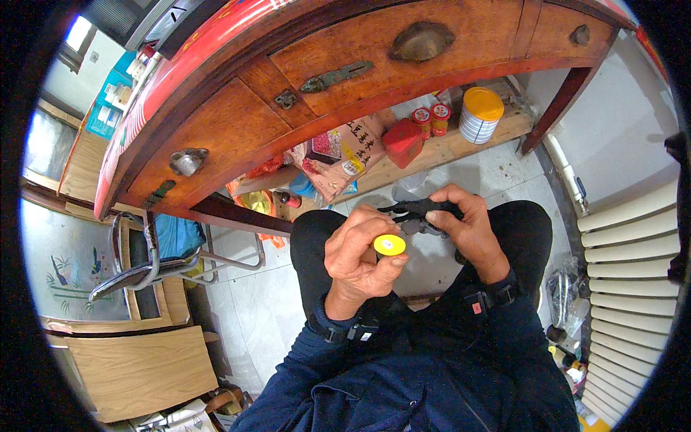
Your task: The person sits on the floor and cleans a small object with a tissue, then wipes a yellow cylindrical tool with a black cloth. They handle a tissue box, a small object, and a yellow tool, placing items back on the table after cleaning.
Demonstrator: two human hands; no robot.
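Observation:
In the head view my left hand (359, 254) is curled around a small object with a round yellow end (389, 245), which faces up between thumb and fingers. The rest of that object is hidden by the hand. My right hand (464, 221) pinches a dark, thin item (415, 208) between thumb and fingers. This item stretches across to the fingers of my left hand; its exact kind cannot be told. Both hands are above the floor between my knees, in front of the wooden desk.
A wooden desk (345, 65) with metal drawer pulls curves ahead. On its low shelf are a yellow-lidded can (480, 116), a red container (402, 143), small jars and a food bag (345, 156). A folding chair (146, 267) is at left, a white radiator (631, 281) at right.

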